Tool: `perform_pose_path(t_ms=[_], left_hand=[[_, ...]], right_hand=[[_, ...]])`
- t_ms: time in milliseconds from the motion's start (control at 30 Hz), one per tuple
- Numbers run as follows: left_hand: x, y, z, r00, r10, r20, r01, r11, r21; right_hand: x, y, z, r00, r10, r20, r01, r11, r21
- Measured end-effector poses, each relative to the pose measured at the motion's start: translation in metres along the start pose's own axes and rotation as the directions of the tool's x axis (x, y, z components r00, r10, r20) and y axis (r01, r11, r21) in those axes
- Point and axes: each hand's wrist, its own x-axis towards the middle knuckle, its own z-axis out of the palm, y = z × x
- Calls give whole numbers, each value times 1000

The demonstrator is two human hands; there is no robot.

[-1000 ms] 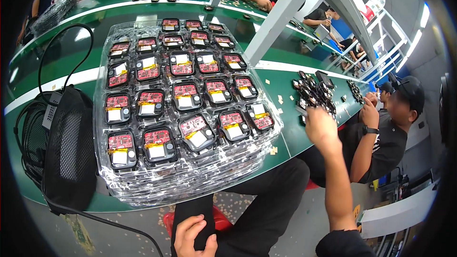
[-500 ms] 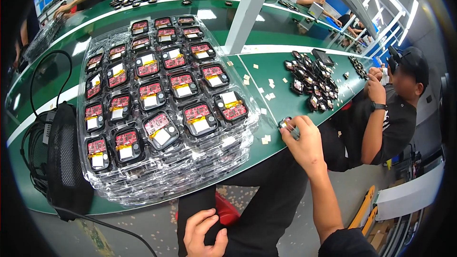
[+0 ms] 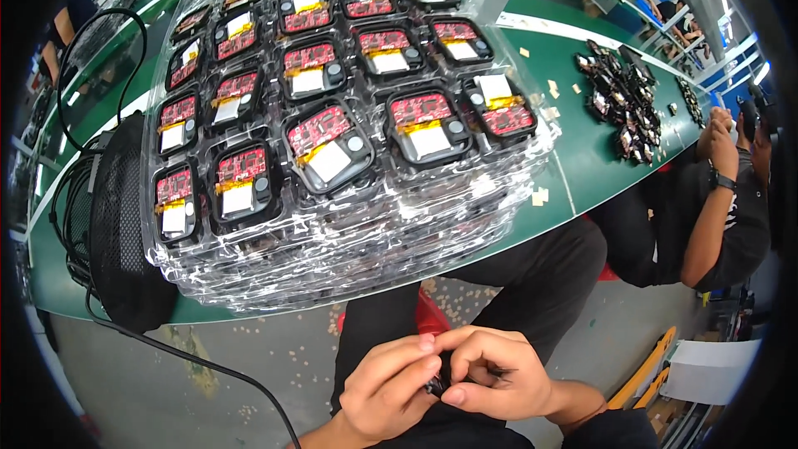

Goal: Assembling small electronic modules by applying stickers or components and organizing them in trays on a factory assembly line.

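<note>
A small dark part (image 3: 437,383) is held between the left hand (image 3: 392,382) and the right hand (image 3: 497,376), the grip of each being closed on it, fingertips nearly meeting; its shape is mostly hidden. It is held above the lap, just off the near edge of the desk (image 3: 565,187). Along that edge, clear trays (image 3: 391,254) are stacked, the top one filled with red circuit boards (image 3: 322,126) in black cases. Farther right, dark parts (image 3: 622,104) are heaped.

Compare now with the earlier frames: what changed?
Right hand has come back left from the pile, bringing a small dark part; left hand has joined it, so both now hold the part. Tray stack and black bag stayed put.
</note>
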Motion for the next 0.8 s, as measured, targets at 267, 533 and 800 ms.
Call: perform_pose_path(t_ms=[267,533,800], left_hand=[[-16,4,-4,766,-640,-69,493,652,-575],[-22,-5,-13,818,-571,71,440,542,-715],[-22,-8,-14,839,-540,59,427,588,-687]], right_hand=[[10,7,13,963,-239,-127,96,739,-667],[15,26,4,828,-555,78,321,356,-877],[20,30,7,830,-557,33,326,437,-839]])
